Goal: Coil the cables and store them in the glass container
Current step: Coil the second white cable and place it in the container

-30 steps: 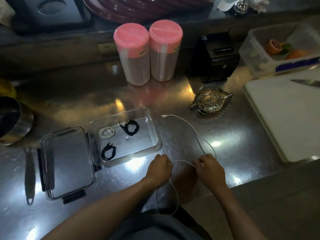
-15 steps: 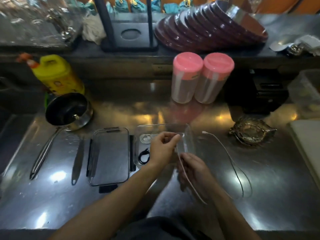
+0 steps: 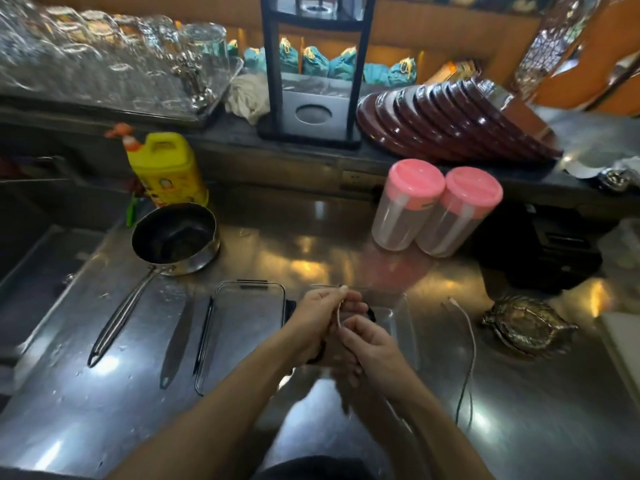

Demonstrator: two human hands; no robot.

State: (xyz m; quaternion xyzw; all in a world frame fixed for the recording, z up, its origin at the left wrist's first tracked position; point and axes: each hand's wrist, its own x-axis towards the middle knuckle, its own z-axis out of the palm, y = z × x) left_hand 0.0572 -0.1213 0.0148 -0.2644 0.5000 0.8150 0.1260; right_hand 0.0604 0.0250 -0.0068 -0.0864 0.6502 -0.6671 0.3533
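While pinching white cable [image 3: 468, 336]: both hands [image 3: 317, 318] above glass container [image 3: 403, 318].

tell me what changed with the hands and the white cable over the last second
Both hands rose from the counter edge to above the glass container. The left hand and right hand now pinch the white cable close together, with less slack trailing. The container, its lid and the saucepan stayed put.

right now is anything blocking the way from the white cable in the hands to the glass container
Nothing visible does. Both the left hand and the right hand pinch the white cable directly over the open glass container. Its lid lies off to the left on the counter.
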